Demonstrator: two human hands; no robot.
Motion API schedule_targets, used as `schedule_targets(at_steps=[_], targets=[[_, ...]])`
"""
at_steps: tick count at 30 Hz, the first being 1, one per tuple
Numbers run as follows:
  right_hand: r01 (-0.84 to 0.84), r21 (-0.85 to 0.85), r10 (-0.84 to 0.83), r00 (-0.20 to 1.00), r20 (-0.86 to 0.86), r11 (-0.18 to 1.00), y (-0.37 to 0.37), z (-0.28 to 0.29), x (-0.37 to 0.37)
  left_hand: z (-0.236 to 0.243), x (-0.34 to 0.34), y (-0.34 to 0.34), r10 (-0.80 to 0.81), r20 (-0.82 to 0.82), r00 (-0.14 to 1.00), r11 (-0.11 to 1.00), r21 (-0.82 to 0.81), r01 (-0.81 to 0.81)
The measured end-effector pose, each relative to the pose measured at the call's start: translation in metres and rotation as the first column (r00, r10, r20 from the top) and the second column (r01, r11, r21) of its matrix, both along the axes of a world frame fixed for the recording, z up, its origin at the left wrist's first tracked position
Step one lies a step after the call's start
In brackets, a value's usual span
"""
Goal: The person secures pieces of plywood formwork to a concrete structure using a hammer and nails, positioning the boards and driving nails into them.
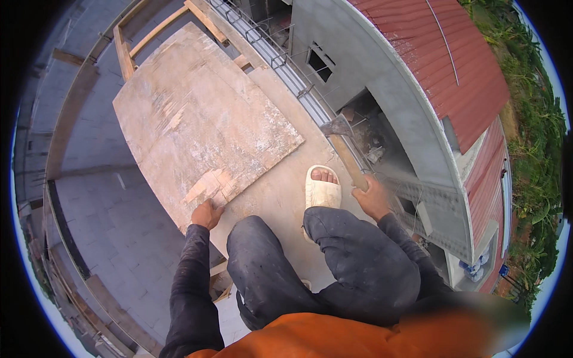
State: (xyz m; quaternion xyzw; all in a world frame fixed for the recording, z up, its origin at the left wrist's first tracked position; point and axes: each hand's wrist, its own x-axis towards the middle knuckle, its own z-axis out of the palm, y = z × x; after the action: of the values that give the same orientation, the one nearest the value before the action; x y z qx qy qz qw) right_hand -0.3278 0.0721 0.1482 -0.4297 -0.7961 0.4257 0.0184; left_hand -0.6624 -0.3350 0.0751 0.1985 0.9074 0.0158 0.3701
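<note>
Printed matter: any printing on the blue-and-white bundle at near right is too small to read.

Surroundings: the work position is a raised pale panel. Steel reinforcing bars run along its right side; beyond them stand a grey rendered building, a red corrugated roof and green vegetation. At far left is a timber frame; farther left, at a lower level, a grey block-patterned surface. A foot in a cream slipper stands on the panel, between the plywood sheet and the hatchet-like tool. The person's dark trousers cover part of the panel's near end.

Orientation: the sheet lies over the panel's left portion, its side edges running from near right to far left and its near edge slanting from near left to far right. Its face is scuffed and splintered. The tool is right of the slipper, handle toward near right, metal head at the far-left end of its long axis.

Hands: the left hand touches the sheet's near corner; whether its fingers grip beneath cannot be told. The right hand is closed around the tool's wooden handle.
</note>
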Motion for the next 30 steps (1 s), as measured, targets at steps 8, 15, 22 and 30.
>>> schedule_targets(at_steps=[8, 15, 22, 30], targets=[[-0.191, -0.438, 0.099, 0.969, -0.225, 0.878, -0.017, 0.023, -0.136, 0.062, 0.078, 0.23, 0.153, 0.622, 0.768, 0.566, 0.582, -0.584], [0.114, -0.623, -0.199, 0.978, -0.067, 0.774, 0.0, -0.018, -0.14, 0.032, 0.105, 0.303, 0.132, 0.625, 0.769, 0.476, 0.641, -0.603], [0.012, -0.425, -0.027, 0.999, -0.031, 0.905, 0.014, -0.015, -0.152, 0.034, 0.096, 0.315, 0.18, 0.544, 0.82, 0.51, 0.661, -0.55], [-0.038, -0.365, 0.013, 0.997, -0.07, 0.93, 0.017, -0.005, -0.168, 0.041, 0.076, 0.317, 0.07, 0.408, 0.91, 0.686, 0.642, -0.341]])
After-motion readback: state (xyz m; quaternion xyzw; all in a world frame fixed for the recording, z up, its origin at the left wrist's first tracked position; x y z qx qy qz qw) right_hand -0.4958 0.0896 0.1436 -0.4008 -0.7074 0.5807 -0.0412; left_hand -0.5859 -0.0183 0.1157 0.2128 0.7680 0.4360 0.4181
